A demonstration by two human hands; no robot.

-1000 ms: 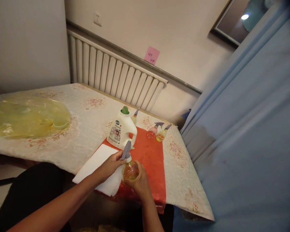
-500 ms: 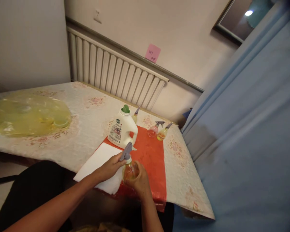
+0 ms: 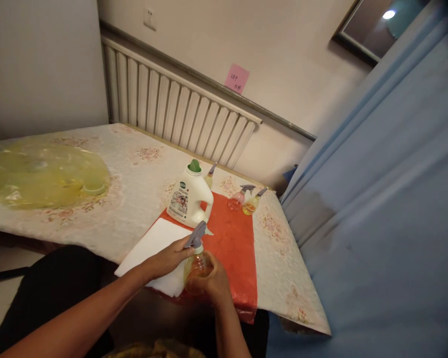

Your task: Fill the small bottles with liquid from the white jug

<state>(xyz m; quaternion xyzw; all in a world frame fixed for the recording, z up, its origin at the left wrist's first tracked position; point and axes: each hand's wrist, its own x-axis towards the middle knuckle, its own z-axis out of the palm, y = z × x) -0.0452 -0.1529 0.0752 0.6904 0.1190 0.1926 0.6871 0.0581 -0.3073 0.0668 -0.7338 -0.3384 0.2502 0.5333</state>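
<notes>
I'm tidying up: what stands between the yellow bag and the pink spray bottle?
Head view: the white jug, with another spray bottle partly hidden behind it.

The table (image 3: 127,194) wears a pale quilted cloth with pink flower sprays. With the white jug (image 3: 188,204) as clock centre and twelve at the top of the view, a crumpled translucent yellow bag (image 3: 41,174) sprawls at nine. A red plastic sheet (image 3: 231,253) spreads under the jug towards five, draping over the near edge; a folded white sheet (image 3: 149,246) overlaps it at half past seven. At three stand a pink spray bottle (image 3: 235,202) and a yellow spray bottle (image 3: 249,207), and at half past one another spray bottle (image 3: 209,180), partly hidden.
</notes>
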